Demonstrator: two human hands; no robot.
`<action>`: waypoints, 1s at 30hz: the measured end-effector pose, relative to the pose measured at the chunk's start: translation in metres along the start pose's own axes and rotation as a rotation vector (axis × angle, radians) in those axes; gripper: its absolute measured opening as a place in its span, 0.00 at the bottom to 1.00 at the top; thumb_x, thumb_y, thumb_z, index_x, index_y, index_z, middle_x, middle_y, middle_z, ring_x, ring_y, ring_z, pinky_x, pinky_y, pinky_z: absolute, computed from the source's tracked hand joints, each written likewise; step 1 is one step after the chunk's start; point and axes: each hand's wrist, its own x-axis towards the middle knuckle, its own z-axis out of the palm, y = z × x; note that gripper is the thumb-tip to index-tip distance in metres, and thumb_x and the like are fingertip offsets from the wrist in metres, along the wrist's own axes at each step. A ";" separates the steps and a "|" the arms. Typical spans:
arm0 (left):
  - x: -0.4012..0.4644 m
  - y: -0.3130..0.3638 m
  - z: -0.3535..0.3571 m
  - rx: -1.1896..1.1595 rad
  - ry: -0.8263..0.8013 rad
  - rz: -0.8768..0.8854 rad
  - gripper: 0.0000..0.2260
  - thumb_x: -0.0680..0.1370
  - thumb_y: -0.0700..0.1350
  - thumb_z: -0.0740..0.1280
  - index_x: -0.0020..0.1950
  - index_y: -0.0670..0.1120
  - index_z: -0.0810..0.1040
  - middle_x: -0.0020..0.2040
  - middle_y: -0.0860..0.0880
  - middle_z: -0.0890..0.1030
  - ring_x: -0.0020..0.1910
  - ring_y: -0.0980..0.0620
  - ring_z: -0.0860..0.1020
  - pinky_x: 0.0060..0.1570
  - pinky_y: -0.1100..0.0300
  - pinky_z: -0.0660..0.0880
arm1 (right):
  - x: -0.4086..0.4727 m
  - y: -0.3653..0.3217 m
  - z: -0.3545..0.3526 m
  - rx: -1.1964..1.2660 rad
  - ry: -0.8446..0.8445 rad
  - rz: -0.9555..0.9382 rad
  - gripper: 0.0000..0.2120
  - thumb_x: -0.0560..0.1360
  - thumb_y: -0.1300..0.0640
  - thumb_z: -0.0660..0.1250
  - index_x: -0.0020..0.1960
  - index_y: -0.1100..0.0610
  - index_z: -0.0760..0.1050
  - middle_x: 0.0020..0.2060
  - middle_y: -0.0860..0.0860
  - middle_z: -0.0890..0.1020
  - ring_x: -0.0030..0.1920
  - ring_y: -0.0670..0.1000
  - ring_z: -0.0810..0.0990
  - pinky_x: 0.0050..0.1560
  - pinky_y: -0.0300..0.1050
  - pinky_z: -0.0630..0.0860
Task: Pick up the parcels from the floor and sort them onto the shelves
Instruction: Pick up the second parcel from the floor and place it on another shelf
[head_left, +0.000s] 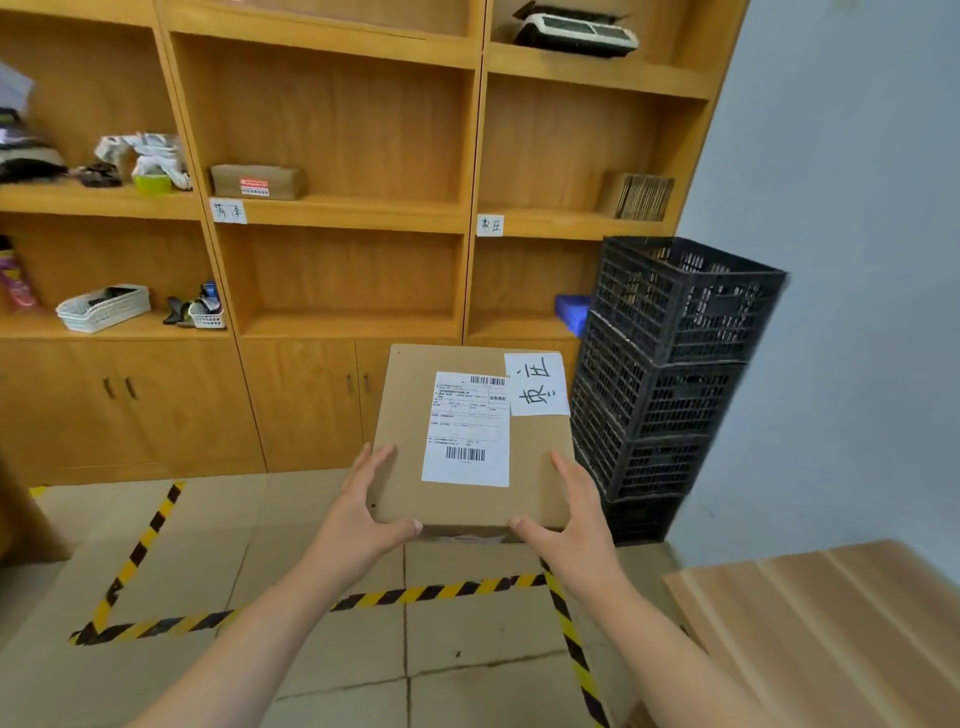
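Observation:
A brown cardboard parcel (535, 457) with a white shipping label and a handwritten white tag is held up in front of me, above the floor. My left hand (363, 509) grips its near left corner and my right hand (571, 519) grips its near right corner. Behind it stands the wooden shelf unit (353, 213), with paper tags on two shelf edges. A small brown parcel (258, 182) lies on the middle shelf, and a stack of flat cardboard (641, 196) rests on the right shelf.
Three stacked black plastic crates (670, 364) stand right of the parcel against the grey wall. Yellow-black tape (415, 595) marks a rectangle on the tiled floor. A wooden tabletop (831, 623) juts in at lower right. White baskets (104, 306) and clutter fill the left shelves.

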 end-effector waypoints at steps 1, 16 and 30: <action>0.015 0.006 0.010 -0.004 0.003 0.008 0.39 0.67 0.40 0.74 0.72 0.57 0.59 0.77 0.55 0.51 0.73 0.57 0.53 0.65 0.61 0.58 | 0.017 0.005 -0.010 -0.014 0.002 -0.008 0.40 0.67 0.49 0.73 0.72 0.40 0.54 0.72 0.42 0.58 0.68 0.45 0.63 0.66 0.46 0.68; 0.232 0.025 0.101 0.020 0.036 0.060 0.39 0.67 0.40 0.74 0.71 0.59 0.59 0.76 0.55 0.51 0.73 0.55 0.52 0.66 0.58 0.59 | 0.243 0.064 -0.062 -0.002 -0.006 -0.037 0.41 0.68 0.52 0.73 0.73 0.42 0.55 0.72 0.43 0.59 0.70 0.44 0.61 0.70 0.53 0.65; 0.516 0.013 0.110 -0.017 -0.026 0.182 0.40 0.66 0.40 0.75 0.71 0.59 0.59 0.76 0.55 0.51 0.68 0.62 0.53 0.62 0.64 0.60 | 0.496 0.074 -0.044 -0.006 0.111 -0.060 0.40 0.69 0.56 0.73 0.73 0.42 0.56 0.70 0.42 0.61 0.66 0.42 0.64 0.65 0.44 0.66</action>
